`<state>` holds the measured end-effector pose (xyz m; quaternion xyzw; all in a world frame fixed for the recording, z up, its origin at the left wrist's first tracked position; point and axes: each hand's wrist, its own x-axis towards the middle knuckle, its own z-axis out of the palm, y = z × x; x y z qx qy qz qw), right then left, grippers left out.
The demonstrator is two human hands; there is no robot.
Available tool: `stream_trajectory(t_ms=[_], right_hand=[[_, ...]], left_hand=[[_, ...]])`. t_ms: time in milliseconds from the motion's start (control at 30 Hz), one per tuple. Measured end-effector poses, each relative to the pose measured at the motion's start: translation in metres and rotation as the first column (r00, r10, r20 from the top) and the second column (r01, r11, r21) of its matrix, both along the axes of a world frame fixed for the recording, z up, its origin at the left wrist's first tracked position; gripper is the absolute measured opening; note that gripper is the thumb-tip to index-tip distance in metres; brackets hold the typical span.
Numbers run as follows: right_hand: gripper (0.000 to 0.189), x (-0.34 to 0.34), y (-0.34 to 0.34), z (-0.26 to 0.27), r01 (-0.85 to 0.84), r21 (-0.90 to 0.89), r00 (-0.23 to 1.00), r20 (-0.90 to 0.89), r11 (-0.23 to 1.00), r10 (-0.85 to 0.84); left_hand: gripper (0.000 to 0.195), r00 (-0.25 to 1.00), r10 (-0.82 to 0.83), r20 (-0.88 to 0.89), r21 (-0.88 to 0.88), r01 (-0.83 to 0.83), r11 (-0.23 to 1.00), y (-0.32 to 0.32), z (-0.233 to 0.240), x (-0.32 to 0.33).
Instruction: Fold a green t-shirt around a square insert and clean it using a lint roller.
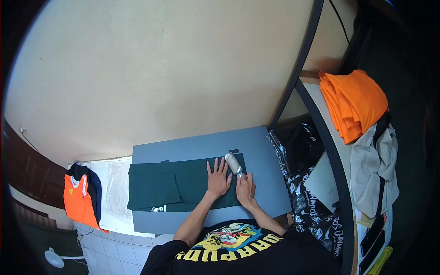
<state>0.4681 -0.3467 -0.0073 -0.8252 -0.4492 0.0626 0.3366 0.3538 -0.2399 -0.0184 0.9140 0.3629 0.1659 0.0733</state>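
Dark green folded trousers point(154, 185) lie across a grey board point(147, 220). My left hand point(218, 179) rests flat on the cloth with its fingers spread and nothing held. Close to its right, my right hand point(245, 188) grips the handle of a lint roller point(233, 164), whose pale roll lies over the trousers near their right end. The roll is tilted, its far end close to my left fingertips. A small black and white patch point(159, 208) shows at the near edge of the trousers.
Left of the board, an orange shirt point(79, 199) and dark clothes lie on a white surface point(115, 220). To the right are printed black plastic bags point(302, 178) and a shelf with folded orange cloth point(355, 103), a light grey garment point(369, 175) and phones point(373, 235). A wall stands behind.
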Motion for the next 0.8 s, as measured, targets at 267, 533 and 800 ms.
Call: stream_trajectory(t_ms=[267,533,800], right_hand=[[0.025,0.045,0.016,-0.008,0.077,0.023,0.989,0.122,0.997,-0.079],[0.019,0.08,0.022,-0.002,-0.067,0.283,0.997,-0.021,0.957,0.076],[0.017,0.042,-0.019,-0.005,-0.122,0.156,0.988,-0.072,0.98,0.134]], left_hand=[[0.067,1.0,0.01,0.006,0.034,-0.01,0.999,0.001,-0.001,0.0],[0.066,1.0,-0.004,-0.005,0.049,0.004,0.999,0.015,0.003,-0.002],[0.064,1.0,-0.002,-0.008,0.088,0.003,0.996,0.008,-0.007,-0.005]])
